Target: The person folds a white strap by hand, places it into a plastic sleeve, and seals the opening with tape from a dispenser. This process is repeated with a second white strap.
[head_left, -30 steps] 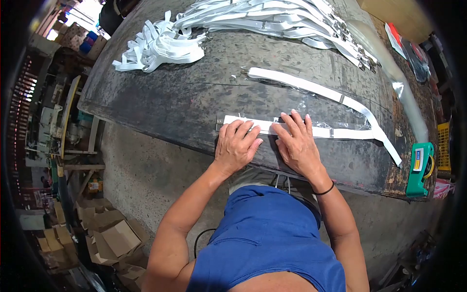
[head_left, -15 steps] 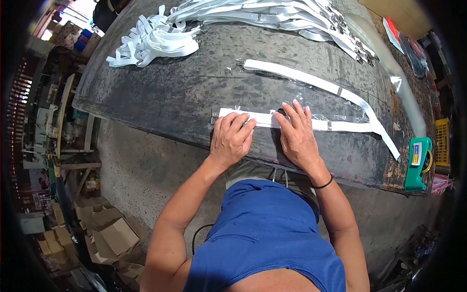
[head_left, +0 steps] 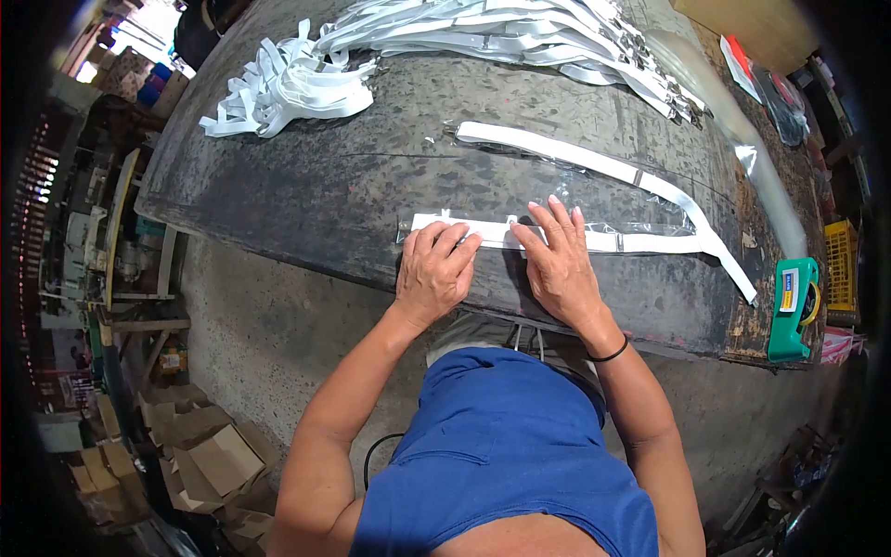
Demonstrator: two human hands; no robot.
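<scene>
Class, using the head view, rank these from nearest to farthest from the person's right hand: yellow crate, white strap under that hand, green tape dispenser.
From the right hand:
1. White strap: directly under it.
2. Green tape dispenser: to its right, at the table's end.
3. Yellow crate: farther right, past the dispenser.

- The white strap [head_left: 703, 237] lies on the dark tabletop [head_left: 306, 195], spread in the form of a sideways Y.
- Its upper branch [head_left: 557, 147] is slightly curved, with a dark slider [head_left: 639, 177] across it.
- Its lower branch [head_left: 661, 243] lies nearly straight, in part covered from view.
- Its short tail [head_left: 734, 276] points to the lower right.
- Clear plastic [head_left: 650, 228] shows along the lower branch.
</scene>
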